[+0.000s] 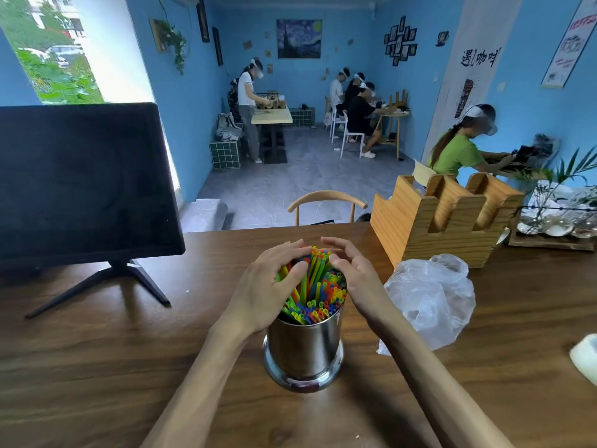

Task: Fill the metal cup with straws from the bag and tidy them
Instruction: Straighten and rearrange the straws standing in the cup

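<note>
A shiny metal cup stands on the wooden table, near the middle. It is packed with coloured straws, red, blue, green, yellow and orange, whose tops fan out above the rim. My left hand lies over the left side of the bundle, its fingers and thumb curled against the straws. My right hand cups the right side with relaxed fingers touching the straw tops. A crumpled clear plastic bag lies on the table to the right of the cup and looks empty.
A black monitor on a stand fills the left of the table. A wooden holder stands at the back right, with a tray of dishes beyond it. A white object sits at the right edge. Several people work in the room behind.
</note>
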Demonstrator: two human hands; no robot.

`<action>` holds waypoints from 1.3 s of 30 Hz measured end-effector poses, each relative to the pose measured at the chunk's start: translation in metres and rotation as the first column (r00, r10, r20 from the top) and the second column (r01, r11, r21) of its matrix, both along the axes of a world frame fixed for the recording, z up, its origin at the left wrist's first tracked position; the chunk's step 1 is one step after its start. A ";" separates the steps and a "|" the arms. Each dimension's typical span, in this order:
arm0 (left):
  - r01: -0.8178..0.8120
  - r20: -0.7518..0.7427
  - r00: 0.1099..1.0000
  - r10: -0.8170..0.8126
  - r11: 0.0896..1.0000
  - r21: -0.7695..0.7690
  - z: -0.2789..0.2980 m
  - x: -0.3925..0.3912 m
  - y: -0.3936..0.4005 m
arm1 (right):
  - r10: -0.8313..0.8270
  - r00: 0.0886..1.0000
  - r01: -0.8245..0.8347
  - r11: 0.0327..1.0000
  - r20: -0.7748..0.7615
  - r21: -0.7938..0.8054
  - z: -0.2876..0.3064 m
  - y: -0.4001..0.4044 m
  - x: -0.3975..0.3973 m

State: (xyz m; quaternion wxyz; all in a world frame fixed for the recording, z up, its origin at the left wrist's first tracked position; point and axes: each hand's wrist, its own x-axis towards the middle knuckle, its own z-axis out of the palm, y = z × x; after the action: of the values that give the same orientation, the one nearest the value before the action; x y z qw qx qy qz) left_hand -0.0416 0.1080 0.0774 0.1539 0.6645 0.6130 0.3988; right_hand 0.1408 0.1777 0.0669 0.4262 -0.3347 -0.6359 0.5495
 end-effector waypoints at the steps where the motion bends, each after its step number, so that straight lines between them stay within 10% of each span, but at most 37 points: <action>1: -0.002 0.010 1.000 0.002 1.000 -0.004 0.000 0.000 0.000 | 0.004 1.000 -0.004 1.000 0.005 -0.011 0.001 0.002 0.001; 24: -0.021 0.029 0.999 0.022 1.000 -0.014 0.003 0.000 -0.004 | 0.009 0.847 -0.029 0.999 0.531 0.029 0.058 0.047 -0.015; 39: 0.041 -0.048 0.998 -0.043 0.999 -0.033 0.010 0.000 -0.004 | -0.086 0.906 0.058 0.995 0.415 0.081 0.079 0.023 -0.007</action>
State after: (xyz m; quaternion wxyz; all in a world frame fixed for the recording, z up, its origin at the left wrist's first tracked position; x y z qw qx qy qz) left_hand -0.0415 0.1041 0.0875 0.1578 0.6842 0.6088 0.3693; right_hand 0.1339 0.2004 0.1463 0.3114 -0.4532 -0.7175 0.4275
